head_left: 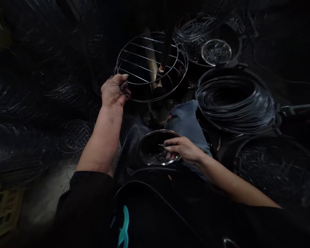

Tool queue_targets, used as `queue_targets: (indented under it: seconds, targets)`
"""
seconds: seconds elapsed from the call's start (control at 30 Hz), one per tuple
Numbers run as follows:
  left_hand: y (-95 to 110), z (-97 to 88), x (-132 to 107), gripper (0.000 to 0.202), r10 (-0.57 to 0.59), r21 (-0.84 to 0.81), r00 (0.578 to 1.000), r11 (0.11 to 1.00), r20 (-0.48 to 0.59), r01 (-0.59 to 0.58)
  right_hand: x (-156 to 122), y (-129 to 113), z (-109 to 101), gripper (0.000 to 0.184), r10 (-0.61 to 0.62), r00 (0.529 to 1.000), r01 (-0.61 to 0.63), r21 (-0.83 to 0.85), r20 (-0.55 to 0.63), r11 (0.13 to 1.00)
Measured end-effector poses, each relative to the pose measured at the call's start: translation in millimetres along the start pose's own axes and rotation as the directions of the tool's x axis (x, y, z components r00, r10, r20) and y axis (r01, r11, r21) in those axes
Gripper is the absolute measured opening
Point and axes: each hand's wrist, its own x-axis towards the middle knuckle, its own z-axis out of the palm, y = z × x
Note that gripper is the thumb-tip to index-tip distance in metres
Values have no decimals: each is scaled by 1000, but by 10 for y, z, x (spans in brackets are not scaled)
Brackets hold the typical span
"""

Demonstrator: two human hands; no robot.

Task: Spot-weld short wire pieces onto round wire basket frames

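Note:
My left hand [116,89] is closed on the near left rim of a round wire rack [150,82], which has parallel crossbars and a second, larger ring. The rack sits around a metal bar [151,58], under a dark upright rod with a copper-coloured tip [161,69]. Over a shiny metal bowl [141,156] on my lap, my right hand [179,148] pinches a short thin piece of wire [161,145]. More short wire pieces [157,157] lie in the bowl.
To the right stands a tub with a large wire coil [235,103]. Behind it, a small bowl [216,52] holds short pieces beside more coiled wire [193,29]. Wire racks [79,134] pile up at left, above a yellow crate [5,210]. Teal-handled pliers [124,227] lie near me.

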Motion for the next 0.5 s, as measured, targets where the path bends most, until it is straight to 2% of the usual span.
queue_targets:
  seconds: [0.13,0.23,0.3,0.4,0.43,0.5]
  targets:
    - [-11,-2,-26,37,-12,-54,1000,998,-13,11,-48,-76,-2,28,-89,996,89,-13,-4,996]
    - [-11,-14,-53,38,-18,-76,1000,997,-6,18,-59,-123,-64,27,-217,975,209,-120,-56,970]
    - [-15,-21,-67,38,-17,-74,1000,997,-7,16,-50,-120,-171,24,-360,915,297,-302,-179,906]
    - [-21,-23,-73,37,-14,-62,1000,998,-15,13,-34,-52,-394,18,-561,744,310,-556,-363,771]
    - [-23,-23,-73,35,-15,-59,1000,998,-20,13,-33,-17,-464,17,-574,719,295,-576,-392,763]
    - [-25,-24,-69,31,-13,-56,1000,998,-23,12,-41,59,-563,18,-558,715,272,-568,-421,777]
